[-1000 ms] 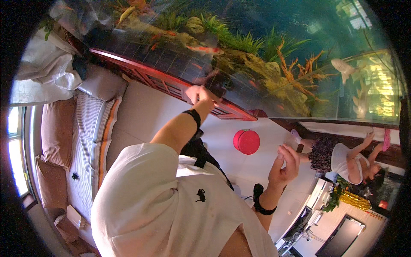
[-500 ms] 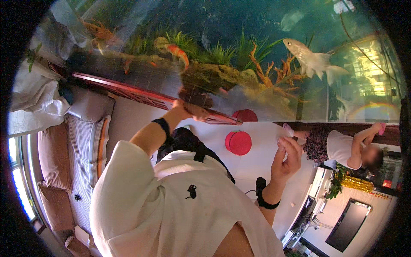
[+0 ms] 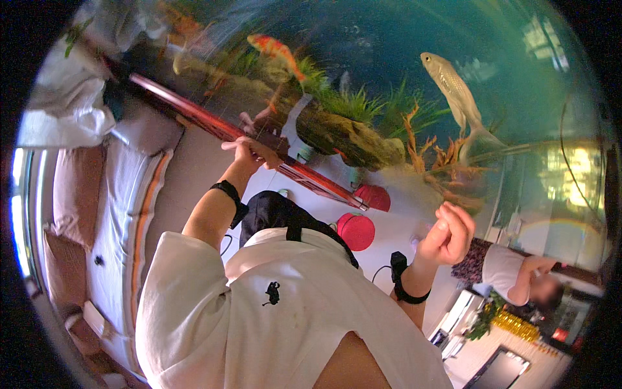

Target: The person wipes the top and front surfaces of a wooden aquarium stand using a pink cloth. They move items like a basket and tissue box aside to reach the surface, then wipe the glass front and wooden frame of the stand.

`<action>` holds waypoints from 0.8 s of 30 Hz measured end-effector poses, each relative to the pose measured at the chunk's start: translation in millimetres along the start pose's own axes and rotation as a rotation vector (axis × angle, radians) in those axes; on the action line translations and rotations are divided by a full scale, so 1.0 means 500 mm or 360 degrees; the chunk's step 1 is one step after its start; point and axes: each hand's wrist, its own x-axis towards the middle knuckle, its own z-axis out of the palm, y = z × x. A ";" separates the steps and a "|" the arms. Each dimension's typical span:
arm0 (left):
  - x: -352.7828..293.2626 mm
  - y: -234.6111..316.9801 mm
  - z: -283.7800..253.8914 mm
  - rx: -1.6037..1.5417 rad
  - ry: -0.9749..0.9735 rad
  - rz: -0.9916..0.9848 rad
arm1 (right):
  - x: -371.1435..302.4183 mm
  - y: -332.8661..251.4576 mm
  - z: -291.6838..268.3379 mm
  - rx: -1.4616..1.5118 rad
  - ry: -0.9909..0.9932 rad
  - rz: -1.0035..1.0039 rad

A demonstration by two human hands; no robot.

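Note:
A long red-brown wooden panel [image 3: 188, 110] with slats slants along the front of a large fish tank [image 3: 363, 39]. My left hand [image 3: 253, 153] is closed over its upper edge, with one finger stretched along the wood. The tank's glass reflects this hand. My right hand [image 3: 448, 235] is raised in front of the glass at the lower right, fingers curled in against the thumb. Whatever it may hold is hidden. Behind the glass swim a red-and-white fish [image 3: 277, 52] and a large pale fish [image 3: 453, 91].
Green plants [image 3: 356, 102], rockwork and orange branching decor [image 3: 447, 155] line the tank bottom. A red round stool [image 3: 356, 231] stands on the floor. A striped sofa [image 3: 116, 227] is at left. Another person [image 3: 508, 275] is at right, near a wall-mounted screen [image 3: 499, 373].
The view has turned, so the panel slants more steeply. My left hand appears farther left on the panel. My right hand's fingers have curled in more. Both fish have shifted.

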 end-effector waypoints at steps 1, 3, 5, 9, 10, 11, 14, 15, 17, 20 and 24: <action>0.007 -0.021 0.003 0.0034 -0.0012 -0.0010 | 0.001 0.008 0.001 0.0004 0.0036 -0.0074; -0.071 -0.062 0.079 -0.0012 0.0101 -0.0069 | -0.006 0.028 -0.014 -0.0029 -0.0043 -0.0159; -0.023 -0.101 0.032 -0.0084 0.0175 -0.0068 | 0.009 0.038 -0.023 0.0086 -0.0151 -0.0281; -0.040 -0.198 0.080 -0.0087 -0.0006 -0.0193 | 0.007 0.058 -0.047 0.0306 -0.0291 -0.0427; -0.047 -0.220 0.091 -0.0092 -0.0027 -0.0204 | 0.007 0.065 -0.056 0.0330 -0.0327 -0.0501; -0.048 -0.245 0.095 -0.0097 -0.0040 -0.0202 | 0.000 0.078 -0.065 0.0377 -0.0338 -0.0532; -0.053 -0.339 0.111 -0.0139 -0.0052 -0.0189 | -0.019 0.115 -0.125 0.0446 -0.0453 -0.0496; -0.054 -0.370 0.118 -0.0160 -0.0059 -0.0186 | -0.029 0.132 -0.144 0.0470 -0.0459 -0.0489; -0.051 -0.433 0.142 -0.0186 -0.0093 -0.0184 | -0.048 0.171 -0.184 0.0512 -0.0470 -0.0473; -0.056 -0.541 0.189 -0.0239 -0.0134 -0.0200 | -0.073 0.227 -0.232 0.0487 -0.0512 -0.0499; -0.057 -0.698 0.224 -0.0224 -0.0107 -0.0212 | -0.095 0.281 -0.321 0.0553 -0.0603 -0.0461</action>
